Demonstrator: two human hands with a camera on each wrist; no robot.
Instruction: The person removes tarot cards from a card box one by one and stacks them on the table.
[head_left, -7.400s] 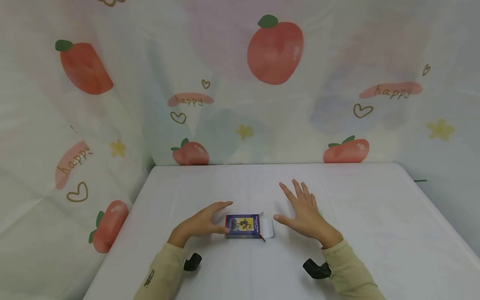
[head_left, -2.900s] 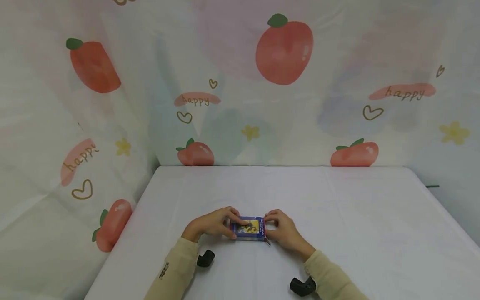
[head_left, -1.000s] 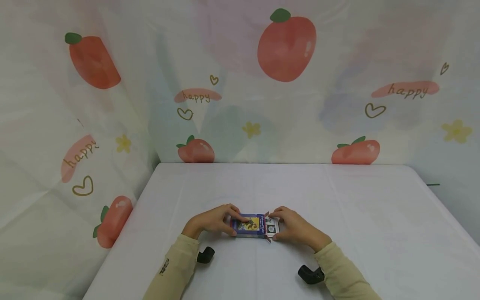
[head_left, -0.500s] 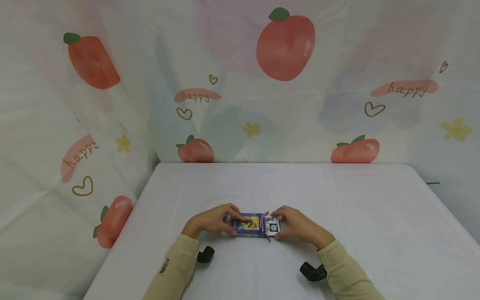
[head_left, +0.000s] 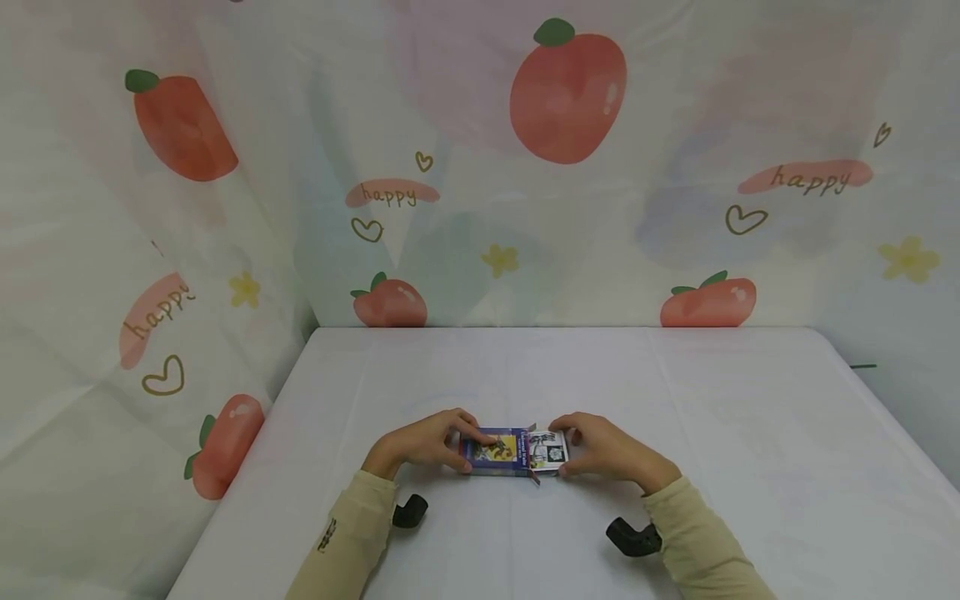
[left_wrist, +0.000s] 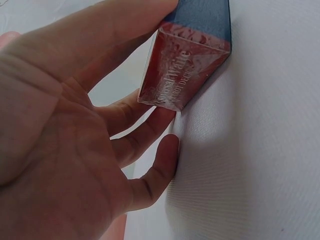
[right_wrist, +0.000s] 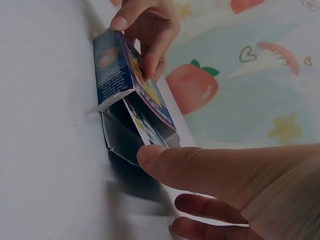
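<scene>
A blue tarot card box (head_left: pixel 504 452) lies flat on the white table in the head view. My left hand (head_left: pixel 426 442) grips its left end, thumb at the near edge and index finger on the printed top. The box's red end (left_wrist: pixel 182 65), lettered as a tarot deck, faces the left wrist camera. Tarot cards (head_left: pixel 548 451) stick out of the open right end, the upper one with a black-and-white picture. My right hand (head_left: pixel 611 450) pinches these cards between thumb and fingers. In the right wrist view, a torn-looking flap (right_wrist: pixel 116 101) stands at the box's mouth.
The white table (head_left: pixel 675 392) stretches around both hands, with a fruit-printed cloth (head_left: pixel 585 242) hanging behind and at the left. A black curved piece sits at each wrist, the left one (head_left: pixel 410 512) and the right one (head_left: pixel 633 537).
My right hand has come down from open beside the box, taken the cards' end and drawn them rightward, so more of them shows. My left hand has closed on the box and stayed there.
</scene>
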